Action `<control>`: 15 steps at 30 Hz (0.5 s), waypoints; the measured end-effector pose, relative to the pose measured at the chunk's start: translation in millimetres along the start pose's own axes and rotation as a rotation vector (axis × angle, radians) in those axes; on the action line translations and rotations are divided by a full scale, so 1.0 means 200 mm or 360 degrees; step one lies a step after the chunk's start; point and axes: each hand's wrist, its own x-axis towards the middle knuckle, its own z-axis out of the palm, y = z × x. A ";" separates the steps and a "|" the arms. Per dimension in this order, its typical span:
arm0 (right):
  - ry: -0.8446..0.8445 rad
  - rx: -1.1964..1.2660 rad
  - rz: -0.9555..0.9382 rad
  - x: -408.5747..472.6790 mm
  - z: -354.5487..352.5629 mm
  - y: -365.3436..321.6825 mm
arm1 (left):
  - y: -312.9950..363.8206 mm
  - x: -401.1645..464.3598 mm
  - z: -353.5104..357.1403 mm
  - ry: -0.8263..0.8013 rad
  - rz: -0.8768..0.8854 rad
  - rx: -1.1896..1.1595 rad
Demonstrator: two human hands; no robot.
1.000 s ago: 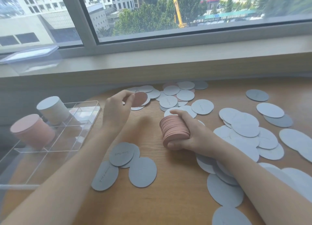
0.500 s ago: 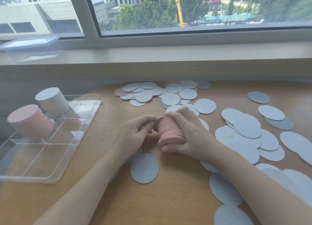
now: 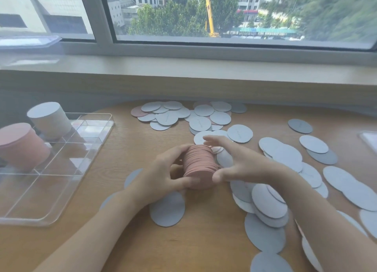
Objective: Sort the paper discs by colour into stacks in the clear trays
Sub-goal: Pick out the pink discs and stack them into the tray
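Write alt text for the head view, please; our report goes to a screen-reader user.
A person's left hand grips a stack of pink paper discs on a wooden table while the right hand opens beside it. Grey and white discs lie scattered around; a clear tray at left holds a pink stack and a white stack.

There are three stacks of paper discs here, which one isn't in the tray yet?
The pink stack lying on its side between the two hands over the table. The other pink stack and the white stack stand upright in the clear tray.
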 end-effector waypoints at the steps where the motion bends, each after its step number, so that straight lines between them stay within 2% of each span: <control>1: 0.0073 0.0077 0.0004 0.02 -0.05 0.01 | 0.00 -0.01 -0.01 0.0020 -0.0004 0.0007; 4: 0.0540 -0.0090 0.0082 0.20 -0.17 0.10 | -0.02 -0.01 -0.02 0.0016 -0.0052 -0.0042; 6: 0.0671 -0.0388 0.0177 0.35 -0.23 0.18 | -0.03 -0.01 -0.03 0.0006 -0.0075 0.0008; 10: 0.0496 -0.0788 0.0253 0.58 -0.29 0.31 | -0.02 -0.01 -0.03 0.0014 -0.0087 0.0036; 15: 0.0472 -0.0935 0.0198 0.69 -0.28 0.34 | -0.04 -0.01 -0.03 -0.0004 -0.0117 -0.0042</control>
